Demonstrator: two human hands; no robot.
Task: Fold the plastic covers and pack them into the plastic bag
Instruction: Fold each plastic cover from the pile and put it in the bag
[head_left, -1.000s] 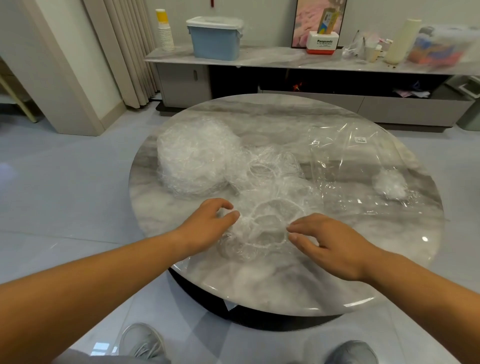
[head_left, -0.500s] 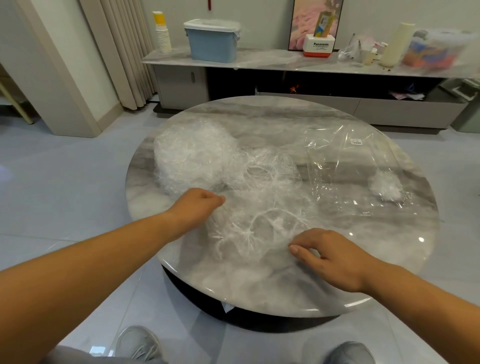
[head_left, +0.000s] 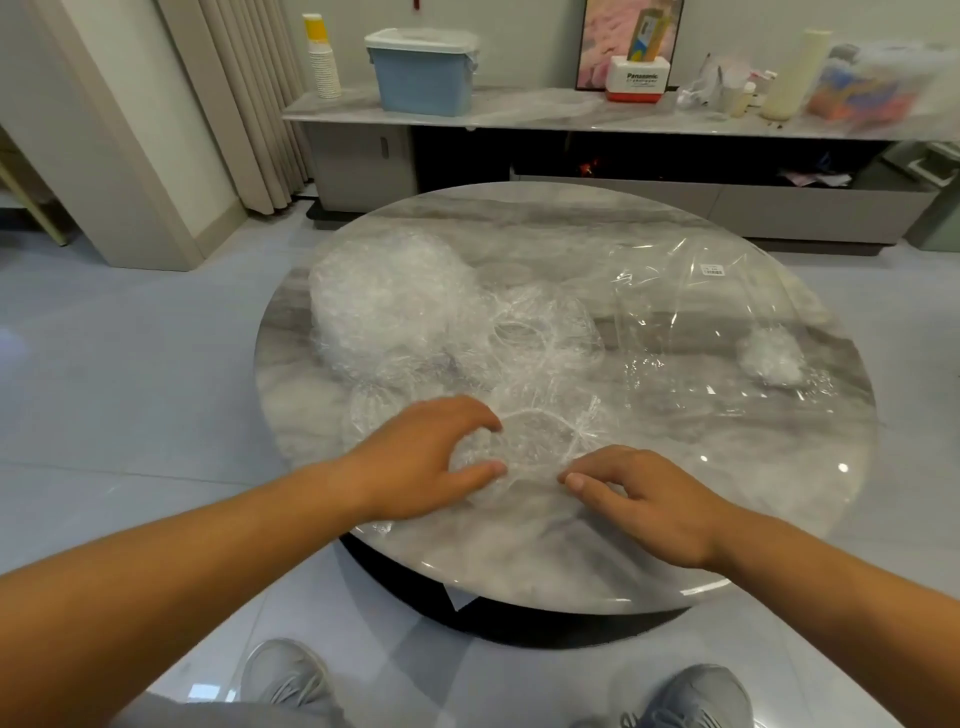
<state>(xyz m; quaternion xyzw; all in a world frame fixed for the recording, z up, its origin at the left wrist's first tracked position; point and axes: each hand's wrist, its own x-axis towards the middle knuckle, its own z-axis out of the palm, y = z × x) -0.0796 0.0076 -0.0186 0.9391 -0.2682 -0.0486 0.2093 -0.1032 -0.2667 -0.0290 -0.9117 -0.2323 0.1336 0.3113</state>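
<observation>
A clear plastic cover (head_left: 535, 441) with a gathered elastic rim lies on the near part of the round marble table (head_left: 571, 561). My left hand (head_left: 431, 457) curls over its left side, fingers and thumb pinching the film. My right hand (head_left: 644, 493) presses its right edge with the fingertips. Behind them lies another loose cover (head_left: 540, 338), and a heap of crumpled covers (head_left: 389, 296) sits at the back left. The clear plastic bag (head_left: 696, 306) lies flat at the right with a white wad (head_left: 771, 356) of folded covers inside.
A long low cabinet (head_left: 597, 119) stands behind the table, with a blue lidded box (head_left: 423, 70), paper cups (head_left: 322, 57), a red-and-white box (head_left: 636, 78) and other items. Curtains (head_left: 244, 98) hang at the left. My grey shoes (head_left: 691, 696) are below the table's near edge.
My left hand moved back from the heap side to the near cover and closed on its left side. My right hand shifted slightly left along the cover's edge.
</observation>
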